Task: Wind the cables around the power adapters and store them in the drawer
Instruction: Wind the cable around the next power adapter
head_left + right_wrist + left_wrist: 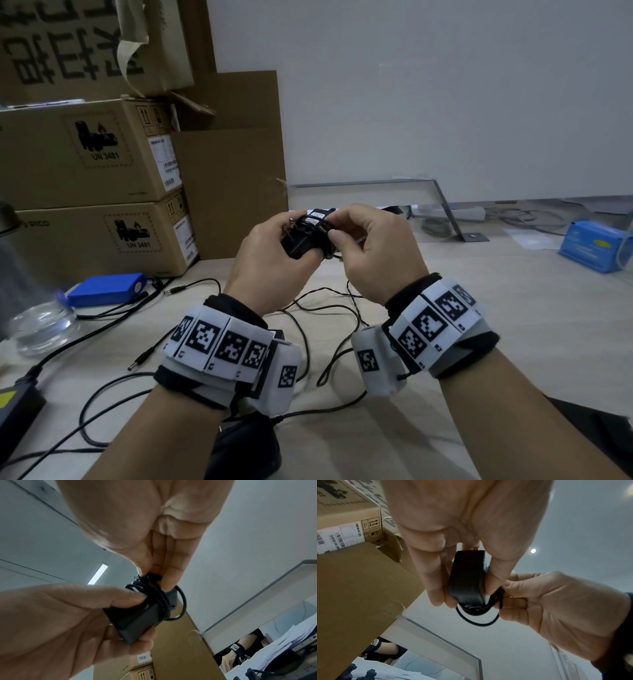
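A black power adapter is held in the air above the table. My left hand grips its body between thumb and fingers. Its thin black cable is coiled in several turns around one end. My right hand pinches the cable at that coil, and one loose loop hangs off it. More black cables with barrel plugs lie tangled on the table below my wrists. No drawer shows in any view.
Stacked cardboard boxes stand at the left. A blue box and a clear glass sit at the table's left, another black adapter at the left edge. A blue packet lies far right, a metal bracket behind.
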